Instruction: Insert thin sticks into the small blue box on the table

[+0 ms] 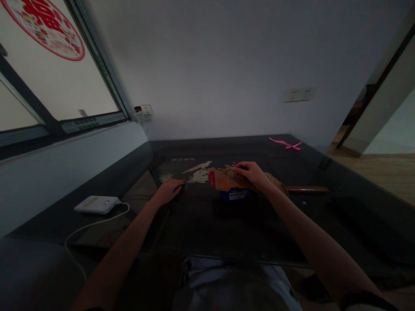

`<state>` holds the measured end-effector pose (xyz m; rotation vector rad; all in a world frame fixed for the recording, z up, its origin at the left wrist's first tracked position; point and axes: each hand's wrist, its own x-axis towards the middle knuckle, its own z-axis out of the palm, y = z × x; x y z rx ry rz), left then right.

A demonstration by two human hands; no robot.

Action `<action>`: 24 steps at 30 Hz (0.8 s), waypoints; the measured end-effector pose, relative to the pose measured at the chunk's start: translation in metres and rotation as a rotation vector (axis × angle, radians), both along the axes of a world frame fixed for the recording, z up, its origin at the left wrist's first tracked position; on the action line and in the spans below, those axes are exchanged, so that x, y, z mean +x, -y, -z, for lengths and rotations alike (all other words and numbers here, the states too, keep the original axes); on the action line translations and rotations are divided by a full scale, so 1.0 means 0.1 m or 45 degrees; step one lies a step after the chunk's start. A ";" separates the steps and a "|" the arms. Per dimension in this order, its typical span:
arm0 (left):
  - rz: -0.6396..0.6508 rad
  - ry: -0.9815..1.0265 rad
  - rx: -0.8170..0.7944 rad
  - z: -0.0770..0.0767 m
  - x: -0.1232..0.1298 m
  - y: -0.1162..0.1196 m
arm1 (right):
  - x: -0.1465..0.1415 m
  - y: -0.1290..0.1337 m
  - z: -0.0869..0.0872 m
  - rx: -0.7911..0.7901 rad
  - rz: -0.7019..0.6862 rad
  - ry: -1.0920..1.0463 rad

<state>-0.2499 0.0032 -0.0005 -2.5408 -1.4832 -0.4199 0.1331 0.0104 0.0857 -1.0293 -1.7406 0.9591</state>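
My right hand (249, 173) is over the middle of the dark table (191, 229), with thumb and fingers pinched on the upper edge of an orange-brown printed packet (223, 180) that has a red end. Directly beneath the packet is a blue box (237, 194) with a pale label, partly hidden by it. Behind my right wrist lies a tan, rounded thing (277, 182), mostly covered. A brown wooden handle (308, 189) sticks out to its right. My left hand (168, 191) rests on the table to the left of the packet, fingers stretched out and apart from it.
A white power bank (97, 204) with a cable (94, 223) lies at the left. Near the back right edge is a pink ribbon (292, 146). A dark flat object (366, 224) lies at the right. The wall (214, 86) borders the table's far side.
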 end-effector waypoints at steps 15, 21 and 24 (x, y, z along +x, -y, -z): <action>-0.056 0.106 -0.103 0.01 0.05 0.00 | -0.07 0.03 -0.05 0.140 0.001 0.065; -0.120 0.205 -0.158 0.06 -0.05 -0.05 | -0.69 0.24 -0.27 0.516 -0.186 0.389; -0.163 0.275 -0.180 0.08 -0.08 -0.06 | -1.17 0.26 -0.33 0.748 -0.376 0.809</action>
